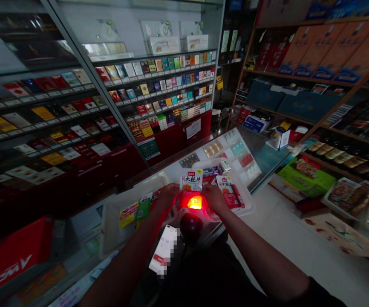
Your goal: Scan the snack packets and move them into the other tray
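A white and red snack packet [191, 181] is held upright between my two hands, its lower part lit bright red and yellow. My left hand [169, 197] grips its left edge with closed fingers. On its right edge, my right hand [214, 198] is closed too. A dark rounded scanner [191, 226] stands just below the packet, close to my body. Behind my right hand, a white tray [250, 207] holds a similar packet [224, 184] and other packs. To the left, another white bin [105, 221] contains a yellow and purple packet [128, 214] and a green one.
A phone [164, 248] lies near my left forearm. The glass counter [261, 149] runs toward the back right, with a small white stand [283, 139] on it. Shelves of small boxes [133, 69] rise behind. A red box [15, 256] sits at left.
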A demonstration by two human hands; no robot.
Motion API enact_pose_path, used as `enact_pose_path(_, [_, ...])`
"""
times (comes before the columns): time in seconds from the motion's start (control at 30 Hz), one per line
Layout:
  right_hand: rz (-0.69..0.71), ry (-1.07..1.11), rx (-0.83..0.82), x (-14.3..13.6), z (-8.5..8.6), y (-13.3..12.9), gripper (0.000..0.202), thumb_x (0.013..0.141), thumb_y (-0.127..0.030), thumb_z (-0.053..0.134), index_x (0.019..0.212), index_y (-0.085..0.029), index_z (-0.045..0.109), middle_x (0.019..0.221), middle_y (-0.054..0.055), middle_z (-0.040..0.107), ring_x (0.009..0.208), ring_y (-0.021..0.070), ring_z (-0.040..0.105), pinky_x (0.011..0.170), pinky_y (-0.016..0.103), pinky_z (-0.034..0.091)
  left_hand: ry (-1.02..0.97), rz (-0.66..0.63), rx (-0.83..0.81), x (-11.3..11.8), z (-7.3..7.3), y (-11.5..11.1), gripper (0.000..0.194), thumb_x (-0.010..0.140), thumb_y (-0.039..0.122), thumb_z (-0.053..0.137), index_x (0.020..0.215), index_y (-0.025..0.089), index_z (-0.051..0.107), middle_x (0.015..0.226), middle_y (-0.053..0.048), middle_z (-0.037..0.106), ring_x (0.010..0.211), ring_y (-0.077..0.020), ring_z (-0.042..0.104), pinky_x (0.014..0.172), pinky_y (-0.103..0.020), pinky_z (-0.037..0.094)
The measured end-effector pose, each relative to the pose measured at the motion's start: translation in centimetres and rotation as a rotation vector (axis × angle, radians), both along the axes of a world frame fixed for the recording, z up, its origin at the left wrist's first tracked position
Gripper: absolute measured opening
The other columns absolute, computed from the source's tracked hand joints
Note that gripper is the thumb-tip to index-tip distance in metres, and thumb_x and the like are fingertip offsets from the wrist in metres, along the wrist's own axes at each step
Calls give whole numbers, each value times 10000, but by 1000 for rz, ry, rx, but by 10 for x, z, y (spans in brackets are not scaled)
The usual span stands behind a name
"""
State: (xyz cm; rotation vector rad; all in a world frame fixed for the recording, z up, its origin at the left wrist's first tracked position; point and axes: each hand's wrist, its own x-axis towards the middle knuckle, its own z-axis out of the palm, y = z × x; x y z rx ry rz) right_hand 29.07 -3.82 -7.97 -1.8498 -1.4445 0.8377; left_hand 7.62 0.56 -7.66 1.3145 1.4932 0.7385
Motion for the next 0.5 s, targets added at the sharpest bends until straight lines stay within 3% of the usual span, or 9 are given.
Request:
enact_pose_path(0.13, [-24,53,11,-11,5,2,75,719,-208,624,656,-188,661,636,-19,631,644,146,572,607,237,348,-63,24,8,-7,5,-1,256,725,299,645,925,155,714,855,-60,747,699,-161,642,631,-254,463])
enact_pose_path(0.3, [-22,67,18,-31,13,10,69,732,-203,627,692,-180,679,686,-2,657,678,147,569,628,235,353,-99,56,4,-23,18,-5,240,703,295,661,898,161,702,805,-46,739,649,-153,636,598,-243,466])
enact_pose_path(0.5, [80,-13,-22,-70,19,19,74,747,-164,633,679,-163,663,699,4,643,677,128,534,600,231,311,-138,132,-59,-57,28,-19,289,736,315,639,971,158,694,821,-59,755,652,-185,679,590,-268,505])
